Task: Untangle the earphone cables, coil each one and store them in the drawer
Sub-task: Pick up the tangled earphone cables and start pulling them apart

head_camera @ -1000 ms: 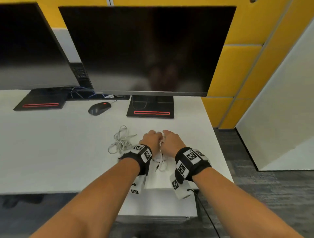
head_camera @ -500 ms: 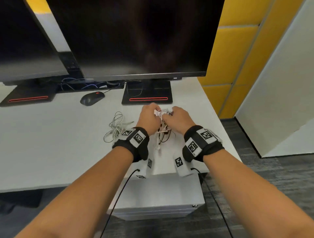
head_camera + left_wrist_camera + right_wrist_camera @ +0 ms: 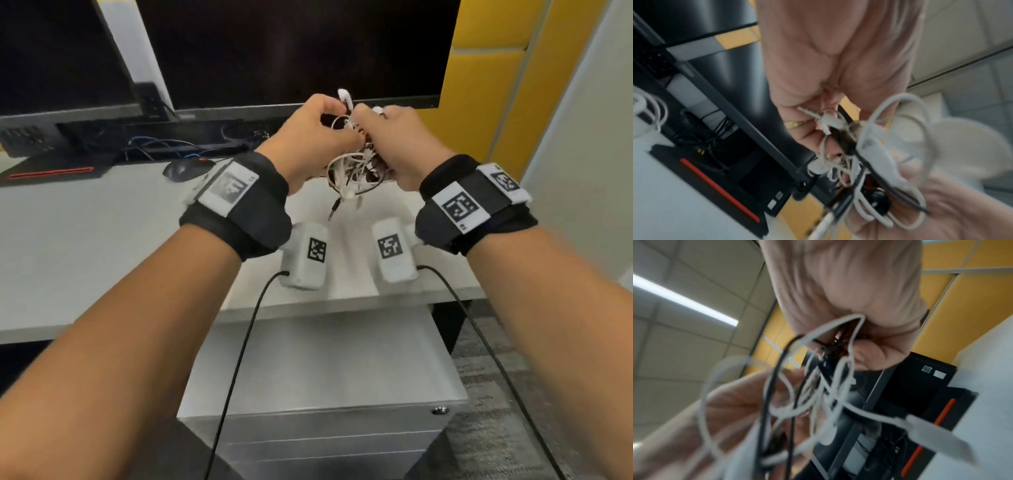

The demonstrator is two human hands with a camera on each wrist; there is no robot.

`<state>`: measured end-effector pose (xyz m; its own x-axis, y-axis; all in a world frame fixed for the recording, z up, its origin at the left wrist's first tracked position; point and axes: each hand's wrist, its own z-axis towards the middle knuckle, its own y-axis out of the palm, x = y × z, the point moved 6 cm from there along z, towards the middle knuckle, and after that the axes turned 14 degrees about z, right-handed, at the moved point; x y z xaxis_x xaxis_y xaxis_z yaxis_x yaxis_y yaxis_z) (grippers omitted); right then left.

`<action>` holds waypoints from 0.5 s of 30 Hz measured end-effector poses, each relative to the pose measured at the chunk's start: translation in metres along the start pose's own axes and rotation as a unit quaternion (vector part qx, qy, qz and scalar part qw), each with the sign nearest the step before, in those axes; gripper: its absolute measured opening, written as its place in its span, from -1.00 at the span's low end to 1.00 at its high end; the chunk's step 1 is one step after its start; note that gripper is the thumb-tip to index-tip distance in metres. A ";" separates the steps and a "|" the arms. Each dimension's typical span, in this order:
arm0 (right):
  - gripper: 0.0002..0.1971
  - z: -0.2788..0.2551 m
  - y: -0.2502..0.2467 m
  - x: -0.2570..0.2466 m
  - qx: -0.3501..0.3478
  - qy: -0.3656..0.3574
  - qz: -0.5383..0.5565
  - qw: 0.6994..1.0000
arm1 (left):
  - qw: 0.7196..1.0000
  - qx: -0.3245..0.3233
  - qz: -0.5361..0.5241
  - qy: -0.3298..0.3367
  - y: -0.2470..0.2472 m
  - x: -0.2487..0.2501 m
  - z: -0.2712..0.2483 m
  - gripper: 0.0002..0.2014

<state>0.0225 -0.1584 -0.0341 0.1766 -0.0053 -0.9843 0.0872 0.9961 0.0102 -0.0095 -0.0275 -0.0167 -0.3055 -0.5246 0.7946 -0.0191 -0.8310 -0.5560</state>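
A tangle of white and dark earphone cables (image 3: 352,168) hangs in the air above the desk, in front of the monitor. My left hand (image 3: 329,126) grips its left side and my right hand (image 3: 373,126) grips its right side, knuckles nearly touching. A white earbud (image 3: 344,97) sticks up between the hands and a jack plug (image 3: 334,209) dangles below. The left wrist view shows the left hand's fingers (image 3: 824,129) curled round the cable tangle (image 3: 869,146). In the right wrist view, loops of the cable tangle (image 3: 818,394) hang blurred from the right hand (image 3: 855,344). The grey drawer unit (image 3: 322,377) under the desk edge is shut.
The white desk (image 3: 85,257) carries two dark monitors on black stands and a black mouse (image 3: 178,168) at the back left. A second white cable bundle (image 3: 645,112) lies on the desk to the left. Yellow wall panels and a white partition stand on the right.
Both hands have lifted the tangle off the desk and raised it in front of the monitor. The head view has tilted down, showing the drawer unit.
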 end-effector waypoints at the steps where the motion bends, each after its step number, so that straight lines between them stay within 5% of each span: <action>1: -0.69 -0.004 0.003 -0.008 0.003 -0.007 0.007 1.000 | 1.000 0.016 0.025 0.008 -0.010 0.002 -0.005 -0.63; 6: -0.68 -0.054 0.013 -0.035 0.025 -0.056 -0.029 0.998 | 0.993 0.114 -0.037 0.008 -0.043 0.000 -0.045 -0.65; 11: -0.88 -0.114 0.035 -0.027 -0.043 0.003 0.112 0.993 | 0.998 0.041 -0.017 0.042 -0.023 0.020 -0.089 -0.61; 15: -0.58 -0.130 0.033 -0.024 -0.046 -0.009 0.128 0.991 | 0.998 0.051 0.014 0.030 -0.010 0.019 -0.107 -0.56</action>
<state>-0.1065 -0.1145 -0.0326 0.1981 0.2469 -0.9486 -0.0520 0.9691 0.2413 -0.1174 -0.0093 -0.0217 -0.3610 -0.5377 0.7620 0.0852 -0.8326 -0.5472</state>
